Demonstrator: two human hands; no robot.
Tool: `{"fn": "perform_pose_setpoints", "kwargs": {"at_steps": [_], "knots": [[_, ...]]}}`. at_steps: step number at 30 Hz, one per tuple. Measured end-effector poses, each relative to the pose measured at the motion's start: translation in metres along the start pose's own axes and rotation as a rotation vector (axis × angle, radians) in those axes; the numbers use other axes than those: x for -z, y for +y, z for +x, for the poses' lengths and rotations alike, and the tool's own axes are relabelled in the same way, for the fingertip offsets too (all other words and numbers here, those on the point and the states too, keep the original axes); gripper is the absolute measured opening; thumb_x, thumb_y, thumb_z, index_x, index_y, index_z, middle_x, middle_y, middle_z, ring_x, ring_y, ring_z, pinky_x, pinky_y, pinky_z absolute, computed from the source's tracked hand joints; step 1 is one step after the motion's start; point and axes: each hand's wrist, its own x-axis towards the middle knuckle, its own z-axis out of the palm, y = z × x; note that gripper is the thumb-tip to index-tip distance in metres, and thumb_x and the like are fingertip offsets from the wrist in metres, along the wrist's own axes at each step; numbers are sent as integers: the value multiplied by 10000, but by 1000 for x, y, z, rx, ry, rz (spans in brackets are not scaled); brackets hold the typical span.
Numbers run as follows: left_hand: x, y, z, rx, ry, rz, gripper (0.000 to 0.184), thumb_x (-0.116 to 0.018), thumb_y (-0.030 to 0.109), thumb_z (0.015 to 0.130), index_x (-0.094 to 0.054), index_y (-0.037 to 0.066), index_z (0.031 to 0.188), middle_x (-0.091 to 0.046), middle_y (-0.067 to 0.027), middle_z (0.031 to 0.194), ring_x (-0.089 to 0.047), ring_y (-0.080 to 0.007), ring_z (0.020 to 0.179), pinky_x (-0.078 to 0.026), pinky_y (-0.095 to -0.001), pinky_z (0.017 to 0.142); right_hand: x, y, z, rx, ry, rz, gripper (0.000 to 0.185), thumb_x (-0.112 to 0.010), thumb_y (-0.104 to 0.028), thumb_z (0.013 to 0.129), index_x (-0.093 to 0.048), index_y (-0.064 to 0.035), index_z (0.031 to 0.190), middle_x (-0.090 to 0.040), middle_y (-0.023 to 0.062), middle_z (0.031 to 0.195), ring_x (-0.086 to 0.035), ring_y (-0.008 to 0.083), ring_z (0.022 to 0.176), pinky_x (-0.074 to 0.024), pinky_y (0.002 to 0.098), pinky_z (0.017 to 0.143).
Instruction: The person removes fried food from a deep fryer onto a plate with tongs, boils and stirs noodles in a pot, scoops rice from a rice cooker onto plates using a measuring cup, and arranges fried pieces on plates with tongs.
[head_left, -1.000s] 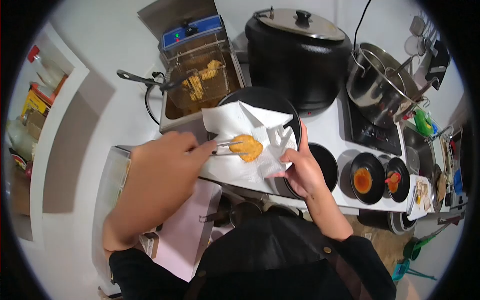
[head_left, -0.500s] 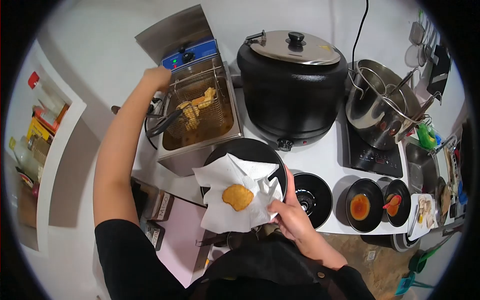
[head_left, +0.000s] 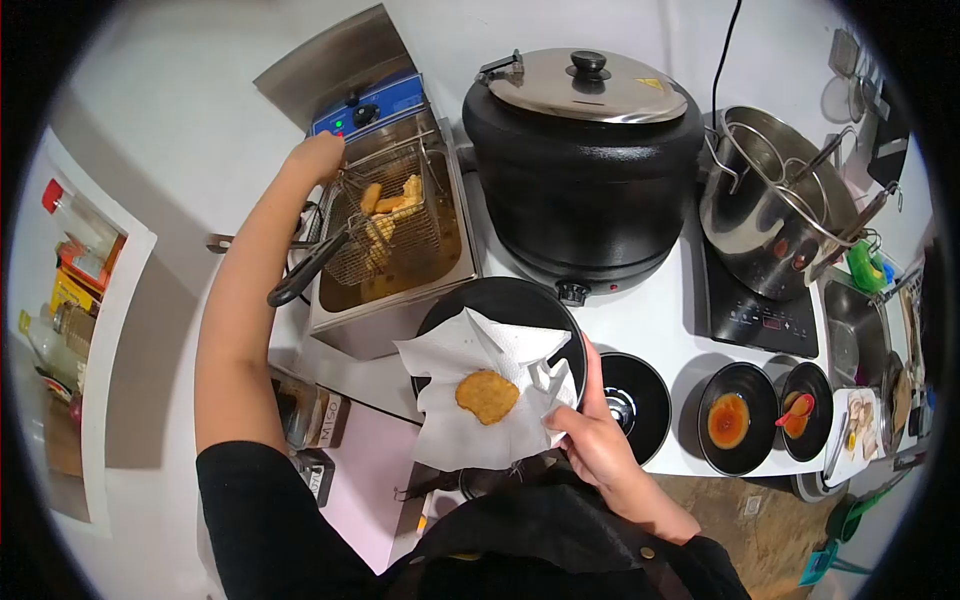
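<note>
My left hand [head_left: 320,157] is closed at the back left corner of the deep fryer [head_left: 400,290]; whatever is in its fingers is hidden, though thin metal shows just beyond them. Near it, a wire frying basket [head_left: 430,225] holds several golden fried pieces [head_left: 400,203] over the brown oil, its black handle [head_left: 308,270] pointing front left. My right hand [head_left: 597,435] grips the rim of a black bowl [head_left: 500,297], thumb pressing on the white paper towel [head_left: 440,440] lining it. One flat golden fritter [head_left: 487,397] lies on the paper.
A black soup warmer [head_left: 585,190] stands behind the bowl. To the right are a steel pot [head_left: 760,220] on an induction cooker [head_left: 760,320], an empty black bowl [head_left: 645,400], and two bowls with reddish-brown sauce [head_left: 728,420]. Shelves with bottles [head_left: 75,220] line the left wall.
The basket handle has swung down and left, and the basket sits differently over the oil. A fried piece now shows near my left hand. The lined bowl stays in my right hand.
</note>
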Motion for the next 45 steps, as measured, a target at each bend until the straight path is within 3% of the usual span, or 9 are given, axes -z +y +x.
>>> {"fn": "perform_pose_setpoints", "kwargs": {"at_steps": [7,14,17,22,25,31,34,39,45], "knots": [[-6,8,10,-30,37,-15,209,-678,141,662,-683,80,862,-650,-174,843,-635,-315,797,-515,-391,694,9,5,7,-25,-93,-90,863,-401,123,685,-80,-197,1419,-276,103,1357,-476,167,1026,-489,215,633],[-26,24,31,-13,-212,51,220,-664,172,699,-665,-22,803,-639,-219,826,-634,-315,824,-513,-392,710,9,7,8,-5,-72,-53,861,-401,122,685,-83,-188,1422,-271,87,1367,-466,137,1011,-461,201,618],[-34,37,14,67,56,5,212,-654,149,702,-664,-18,832,-635,-225,831,-632,-330,833,-512,-397,722,7,3,5,-51,-42,-87,858,-394,129,686,-84,-188,1421,-275,92,1367,-464,139,1024,-470,206,641],[-5,17,6,28,173,43,184,-626,45,665,-659,5,842,-630,-216,924,-621,-340,878,-513,-407,736,-4,6,9,-18,26,-27,892,-438,110,665,-114,-247,1416,-395,48,1280,-534,70,682,-441,150,463],[56,-18,-28,-61,451,-3,173,-592,108,696,-650,-24,790,-628,-226,782,-630,-347,722,-499,-426,681,-7,5,15,-38,-39,20,849,-381,133,716,-58,-243,1406,-309,150,1346,-564,220,941,-563,279,602],[174,-31,-207,-163,680,-246,306,-490,244,905,-608,34,1094,-656,-96,887,-556,-135,721,-432,-270,666,-21,-3,27,49,-172,111,842,-396,98,751,22,-240,1400,-285,193,1347,-562,312,1010,-585,377,652],[162,9,-277,-427,866,-117,267,-562,142,835,-620,61,1083,-609,-80,806,-542,-151,714,-414,-262,641,-28,-6,26,49,-185,138,844,-391,91,753,31,-251,1399,-310,188,1328,-562,337,1006,-580,415,662],[124,113,-319,-425,592,-142,328,-615,-5,652,-646,71,969,-578,-74,768,-548,-197,640,-440,-299,579,-39,-9,16,32,-174,140,854,-377,89,728,15,-260,1402,-326,165,1312,-554,368,1004,-571,468,674],[124,94,-309,-371,448,-344,230,-624,20,708,-653,56,933,-609,-93,830,-588,-182,700,-453,-276,633,-38,-3,15,0,-135,138,860,-380,83,737,37,-263,1404,-321,156,1322,-564,342,995,-565,475,690]]}}
